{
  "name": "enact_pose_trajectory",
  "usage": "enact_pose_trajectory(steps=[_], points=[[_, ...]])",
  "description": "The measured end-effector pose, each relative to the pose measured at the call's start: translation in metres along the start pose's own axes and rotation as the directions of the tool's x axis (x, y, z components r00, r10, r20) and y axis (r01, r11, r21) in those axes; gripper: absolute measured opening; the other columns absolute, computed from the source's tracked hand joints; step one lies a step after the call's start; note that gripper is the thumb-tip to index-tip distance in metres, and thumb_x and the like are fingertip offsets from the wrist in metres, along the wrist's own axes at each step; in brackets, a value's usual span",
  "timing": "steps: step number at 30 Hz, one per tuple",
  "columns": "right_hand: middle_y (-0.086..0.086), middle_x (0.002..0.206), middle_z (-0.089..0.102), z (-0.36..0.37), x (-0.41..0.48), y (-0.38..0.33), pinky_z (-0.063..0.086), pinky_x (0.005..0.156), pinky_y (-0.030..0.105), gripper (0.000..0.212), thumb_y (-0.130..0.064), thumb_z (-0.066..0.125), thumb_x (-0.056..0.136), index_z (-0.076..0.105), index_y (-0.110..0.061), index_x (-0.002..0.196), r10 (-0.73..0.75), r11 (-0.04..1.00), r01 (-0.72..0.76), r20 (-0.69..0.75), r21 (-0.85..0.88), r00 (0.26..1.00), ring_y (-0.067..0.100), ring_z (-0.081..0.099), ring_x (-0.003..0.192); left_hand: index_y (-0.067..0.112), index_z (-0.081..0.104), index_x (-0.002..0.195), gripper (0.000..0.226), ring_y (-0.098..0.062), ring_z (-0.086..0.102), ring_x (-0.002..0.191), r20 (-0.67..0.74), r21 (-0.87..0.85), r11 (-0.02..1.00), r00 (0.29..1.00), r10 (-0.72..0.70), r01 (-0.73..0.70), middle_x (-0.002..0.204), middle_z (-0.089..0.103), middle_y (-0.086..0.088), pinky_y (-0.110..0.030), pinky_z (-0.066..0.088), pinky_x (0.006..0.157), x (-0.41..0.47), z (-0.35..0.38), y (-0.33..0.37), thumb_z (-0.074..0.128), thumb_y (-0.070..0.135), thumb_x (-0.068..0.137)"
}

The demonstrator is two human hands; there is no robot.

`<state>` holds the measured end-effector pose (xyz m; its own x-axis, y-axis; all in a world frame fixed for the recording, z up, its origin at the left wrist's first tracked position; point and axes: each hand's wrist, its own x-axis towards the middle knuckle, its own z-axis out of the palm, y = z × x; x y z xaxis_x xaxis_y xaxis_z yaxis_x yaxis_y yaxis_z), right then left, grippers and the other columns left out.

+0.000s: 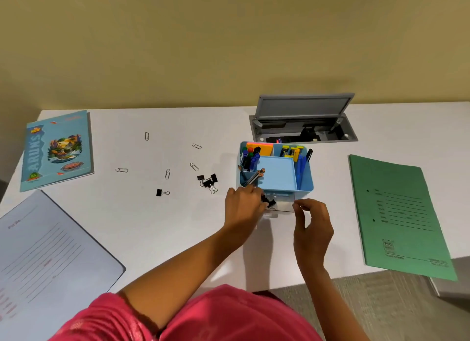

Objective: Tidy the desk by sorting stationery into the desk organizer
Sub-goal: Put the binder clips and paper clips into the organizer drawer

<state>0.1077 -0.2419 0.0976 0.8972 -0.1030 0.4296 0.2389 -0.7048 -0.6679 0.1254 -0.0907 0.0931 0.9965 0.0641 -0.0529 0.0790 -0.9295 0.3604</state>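
A light blue desk organizer (305,183) stands mid-desk, holding markers, pens, pencils and sticky notes. Its clear front drawer (282,208) is pulled out. My left hand (243,206) holds a black binder clip (269,202) at the drawer's left edge. My right hand (311,228) pinches the drawer's right front corner. A small pile of black binder clips (209,182) lies left of the organizer, and one more binder clip (162,192) sits further left. Several silver paper clips (167,174) are scattered across the white desk (152,226).
A blue notebook (57,150) lies at the far left and a pale lined folder (48,259) at the near left. A green file folder (399,213) rests on the right, overhanging the desk edge. An open grey cable box (302,122) is set into the desk behind the organizer.
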Motion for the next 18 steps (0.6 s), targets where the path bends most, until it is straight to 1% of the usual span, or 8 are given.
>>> enact_pose_trajectory(steps=[5,8,9,11,13,15,16,18], points=[[0.005,0.089,0.061,-0.002,-0.004,0.003,0.041,0.075,0.016,0.009,-0.005,0.065,0.085,0.062,-0.006,0.093,0.01,1.0,-0.01,-0.007,-0.021,1.0,0.021,0.06,0.084,0.019,0.059,0.12,0.037,-0.023,0.058,0.108,0.001,0.015,0.999,0.999,0.039,-0.039,0.124,0.061,-0.004,-0.033,0.042,0.089,0.004,0.008,-0.002,0.047,0.043,0.094],[0.004,0.089,0.06,0.0,-0.003,0.001,0.041,0.075,0.016,0.009,-0.004,0.066,0.085,0.062,-0.007,0.093,0.003,1.0,-0.003,0.002,-0.013,1.0,0.021,0.059,0.083,0.02,0.06,0.119,0.035,-0.024,0.06,0.107,-0.043,-0.011,0.998,0.997,0.067,-0.068,0.122,0.062,-0.004,-0.034,0.046,0.086,0.002,0.009,-0.007,0.051,0.041,0.093],[0.004,0.089,0.06,0.002,-0.003,0.0,0.041,0.075,0.016,0.008,-0.004,0.065,0.085,0.063,-0.007,0.093,-0.006,1.0,0.006,0.01,-0.011,1.0,0.021,0.059,0.083,0.02,0.063,0.115,0.032,-0.024,0.062,0.102,-0.075,-0.018,0.997,0.994,0.076,-0.078,0.117,0.065,-0.003,-0.033,0.048,0.082,0.0,0.008,-0.01,0.055,0.039,0.091],[0.005,0.09,0.06,0.008,-0.002,-0.004,0.045,0.075,0.021,0.007,-0.006,0.064,0.087,0.063,-0.006,0.093,-0.041,0.999,0.041,0.04,-0.001,0.998,0.02,0.06,0.084,0.021,0.068,0.104,0.023,-0.021,0.066,0.085,-0.148,-0.026,0.995,0.985,0.09,-0.095,0.101,0.07,-0.001,-0.029,0.052,0.067,-0.005,0.003,-0.02,0.064,0.034,0.086],[0.006,0.091,0.06,0.016,-0.003,-0.011,0.047,0.075,0.022,0.004,-0.008,0.062,0.089,0.063,-0.006,0.092,-0.118,0.993,0.116,0.103,0.022,0.988,0.019,0.059,0.085,0.022,0.068,0.097,0.018,-0.019,0.065,0.075,-0.181,-0.037,0.997,0.982,0.058,-0.066,0.092,0.069,0.002,-0.026,0.049,0.058,-0.012,0.001,-0.035,0.069,0.03,0.081],[0.007,0.093,0.059,0.029,-0.006,-0.021,0.042,0.077,0.013,0.003,-0.007,0.061,0.089,0.061,-0.007,0.092,-0.244,0.97,0.234,0.202,0.071,0.949,0.017,0.057,0.086,0.023,0.066,0.096,0.016,-0.021,0.063,0.078,-0.189,-0.066,0.998,0.982,-0.025,0.013,0.093,0.067,0.002,-0.028,0.047,0.058,-0.019,0.0,-0.056,0.068,0.026,0.081],[0.007,0.094,0.059,0.037,-0.006,-0.027,0.039,0.08,0.011,0.006,-0.005,0.06,0.089,0.06,-0.007,0.094,-0.313,0.95,0.299,0.258,0.093,0.914,0.017,0.055,0.088,0.023,0.066,0.097,0.016,-0.022,0.062,0.08,-0.189,-0.083,0.995,0.979,-0.077,0.062,0.095,0.066,0.002,-0.029,0.047,0.059,-0.023,0.0,-0.068,0.068,0.024,0.081],[0.009,0.1,0.061,0.058,-0.008,-0.039,0.039,0.087,0.014,0.019,0.002,0.059,0.086,0.061,-0.007,0.103,-0.414,0.907,0.409,0.391,0.098,0.822,0.018,0.056,0.095,0.022,0.066,0.099,0.02,-0.024,0.061,0.081,-0.191,-0.072,0.984,0.966,-0.175,0.164,0.098,0.066,0.001,-0.03,0.047,0.059,-0.029,0.0,-0.092,0.069,0.019,0.079]])
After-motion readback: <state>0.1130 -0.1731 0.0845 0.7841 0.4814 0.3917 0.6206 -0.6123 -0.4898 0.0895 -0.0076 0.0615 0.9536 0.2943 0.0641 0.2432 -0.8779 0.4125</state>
